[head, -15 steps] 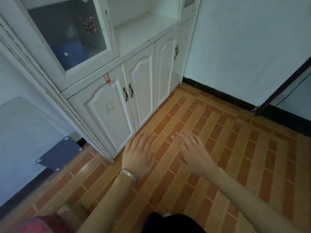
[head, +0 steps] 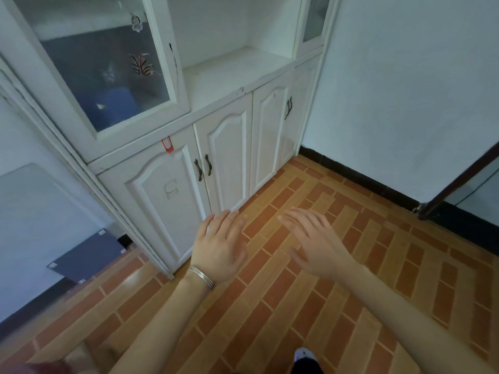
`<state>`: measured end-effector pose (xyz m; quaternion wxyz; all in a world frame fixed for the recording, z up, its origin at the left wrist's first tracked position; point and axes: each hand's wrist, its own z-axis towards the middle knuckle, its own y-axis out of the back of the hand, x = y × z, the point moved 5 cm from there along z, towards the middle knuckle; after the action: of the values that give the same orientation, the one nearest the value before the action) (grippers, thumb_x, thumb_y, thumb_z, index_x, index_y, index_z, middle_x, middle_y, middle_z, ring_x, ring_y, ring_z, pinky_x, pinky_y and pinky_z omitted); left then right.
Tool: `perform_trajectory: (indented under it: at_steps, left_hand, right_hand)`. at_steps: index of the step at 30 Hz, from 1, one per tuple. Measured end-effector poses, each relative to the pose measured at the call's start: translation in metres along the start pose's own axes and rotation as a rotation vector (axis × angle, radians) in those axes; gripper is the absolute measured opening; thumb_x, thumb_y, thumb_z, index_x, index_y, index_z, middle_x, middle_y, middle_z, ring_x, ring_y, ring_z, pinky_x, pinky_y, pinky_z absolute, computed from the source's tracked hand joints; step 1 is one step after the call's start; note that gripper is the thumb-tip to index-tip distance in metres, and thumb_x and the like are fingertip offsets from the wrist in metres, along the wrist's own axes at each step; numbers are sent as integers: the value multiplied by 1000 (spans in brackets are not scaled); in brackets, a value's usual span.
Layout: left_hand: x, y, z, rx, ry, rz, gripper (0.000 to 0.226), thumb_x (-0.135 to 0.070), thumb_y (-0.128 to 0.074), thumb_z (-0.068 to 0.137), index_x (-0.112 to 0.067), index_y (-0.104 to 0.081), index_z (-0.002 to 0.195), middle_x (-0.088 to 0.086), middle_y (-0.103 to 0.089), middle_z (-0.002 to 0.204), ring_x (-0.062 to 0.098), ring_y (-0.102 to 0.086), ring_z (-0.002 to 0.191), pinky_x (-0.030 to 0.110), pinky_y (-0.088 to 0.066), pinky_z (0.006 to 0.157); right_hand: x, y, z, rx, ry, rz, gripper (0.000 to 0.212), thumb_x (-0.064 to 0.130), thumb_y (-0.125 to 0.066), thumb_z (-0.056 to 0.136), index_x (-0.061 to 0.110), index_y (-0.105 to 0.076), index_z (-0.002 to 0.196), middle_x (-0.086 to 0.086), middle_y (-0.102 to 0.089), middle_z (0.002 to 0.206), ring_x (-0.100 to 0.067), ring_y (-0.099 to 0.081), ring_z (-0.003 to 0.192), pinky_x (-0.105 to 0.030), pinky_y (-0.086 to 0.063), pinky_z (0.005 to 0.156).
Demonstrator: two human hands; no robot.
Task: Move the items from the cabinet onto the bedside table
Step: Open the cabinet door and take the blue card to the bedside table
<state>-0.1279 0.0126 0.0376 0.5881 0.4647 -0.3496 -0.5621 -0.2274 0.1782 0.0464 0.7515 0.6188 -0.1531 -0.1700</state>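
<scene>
Standing against the wall on the left is a tall white cabinet. Its top left part has a glass door, and the door is shut. Behind the glass sits a blue thing, low down in that part. The glass is cloudy, so I cannot tell what the blue thing is. Two stickers are on the glass: a little figure near the top and a stripy one lower down.

Next to the glass door is an open white shelf with no door. On the far side of it is a thin glass door, and what is inside is too hard to see.

Under these are white bottom doors, all shut. Two dark handles sit side by side where the two left doors meet. More dark handles are on the doors further along. A small red tag hangs just above the left bottom door.

Both hands are held out low in front of the bottom doors, over the floor, and do not touch the cabinet. The left hand is open with flat, straight fingers. It has a silver bracelet on the wrist. The right hand is open too, fingers spread a little.

The floor is made of orange and brown tiles like bricks. A black strip runs along the bottom of the pale wall. A dark blue flat board leans low on the left of the cabinet. A dark pole slants down at the right. The tip of a shoe shows at the bottom.
</scene>
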Motion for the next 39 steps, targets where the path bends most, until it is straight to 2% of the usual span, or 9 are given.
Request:
perform_trajectory:
  at_steps: [4, 10, 16, 19, 26, 35, 39]
  left_hand:
    - [-33, -17, 33, -6, 88, -5, 52, -38, -41, 79, -13, -60, 121, 8, -61, 123, 28, -54, 116, 47, -36, 101]
    - [-85, -32, 85, -1, 215, -16, 54, -42, -41, 79, -18, -56, 125, 5, -59, 125, 26, -52, 119, 48, -36, 103]
    - [-84, -25, 114, -56, 345, 33, 56, -41, -41, 77, -17, -54, 126, 7, -59, 126, 26, -51, 119, 45, -36, 102]
    - [-71, -26, 120, -54, 379, 76, 54, -41, -41, 80, -18, -53, 127, 7, -58, 126, 27, -51, 119, 44, -35, 102]
    - [-18, -26, 143, -82, 448, 136, 53, -39, -40, 82, -16, -53, 128, 9, -59, 126, 29, -52, 119, 44, -36, 102]
    - [82, 19, 226, -230, 428, 208, 52, -35, -42, 81, -14, -53, 128, 10, -59, 124, 28, -50, 119, 40, -30, 102]
    - [115, 44, 253, -282, 447, 255, 54, -36, -42, 81, -16, -49, 130, 8, -56, 130, 27, -46, 123, 38, -26, 105]
  right_hand:
    - [-51, 0, 0, 12, 48, 36, 59, 45, -37, 86, 17, -37, 137, -5, -48, 136, -21, -42, 128, -47, -34, 106]
    - [-139, 14, 7, -30, 154, 42, 62, 39, -61, 81, 17, -40, 135, -4, -51, 134, -21, -46, 124, -42, -30, 102]
    - [-164, 17, 45, -10, 342, 40, 59, 37, -58, 83, 14, -43, 135, -8, -49, 134, -23, -44, 124, -44, -34, 103]
    - [-161, 10, 67, 4, 400, 70, 57, 37, -55, 85, 13, -42, 136, -8, -46, 136, -24, -42, 126, -46, -34, 105]
    - [-149, -4, 139, -62, 509, 87, 58, 29, -68, 79, 8, -49, 130, -14, -51, 130, -30, -49, 120, -50, -38, 101]
    - [-142, 22, 282, -166, 529, 64, 60, 34, -54, 81, 10, -41, 134, -15, -46, 134, -31, -43, 123, -50, -32, 104]
    - [-134, 32, 327, -202, 554, 99, 59, 33, -55, 84, 11, -38, 137, -16, -43, 137, -30, -38, 126, -48, -29, 105]
